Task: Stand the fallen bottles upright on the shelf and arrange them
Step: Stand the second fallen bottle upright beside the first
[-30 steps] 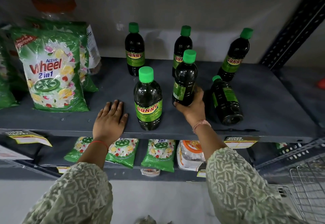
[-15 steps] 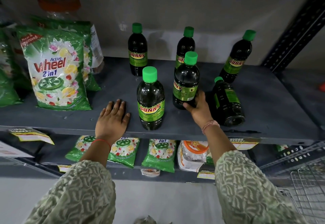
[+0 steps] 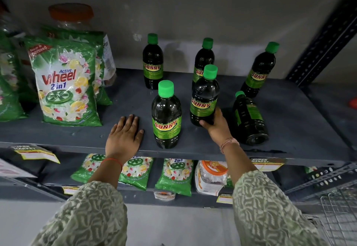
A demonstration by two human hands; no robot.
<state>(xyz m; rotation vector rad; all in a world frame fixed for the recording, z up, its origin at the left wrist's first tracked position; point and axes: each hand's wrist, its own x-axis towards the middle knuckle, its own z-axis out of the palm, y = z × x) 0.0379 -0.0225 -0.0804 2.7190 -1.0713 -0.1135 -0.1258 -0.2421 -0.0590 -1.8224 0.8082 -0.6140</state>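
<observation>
Setting: grey metal shelf [image 3: 289, 126] against a pale wall, store stock above and below.
Right hand [image 3: 218, 128]: clasped round the base of a held bottle [image 3: 204, 99], which stands upright on the shelf; label faces out.
Left hand [image 3: 123, 137]: flat, palm down on the shelf edge, grasping nothing.
Upright: front bottle [image 3: 167, 116] between the two hands; three back bottles [image 3: 153, 64] beyond the hands, near the wall, loosely spaced.
Fallen: one lying bottle [image 3: 249, 118] just right of the right hand, cap toward the wall.
Bystock: detergent packs [image 3: 65, 85] well left of the left hand.
Done, by judgement: five of six standing.
Left: raise the lying bottle; even out the rows.
</observation>
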